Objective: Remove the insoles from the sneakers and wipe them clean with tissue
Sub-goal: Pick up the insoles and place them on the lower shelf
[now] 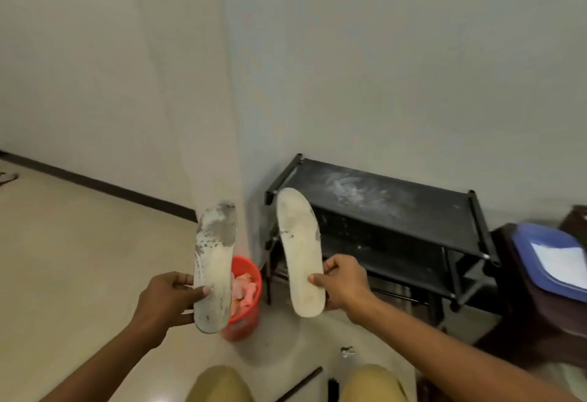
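Note:
I hold two white insoles upright in front of me, toes up. My left hand grips the heel half of the left insole, which has grey, worn patches over its toe end and along one edge. My right hand grips the heel half of the right insole, which is mostly off-white with small grey scuffs at mid-length. The two insoles are apart, side by side. No sneakers and no tissue are in view.
A red bucket with pink cloth inside stands on the tiled floor behind the left insole. A dusty black shoe rack stands against the wall. A blue-lidded container rests on a dark stool at right. My knees show below.

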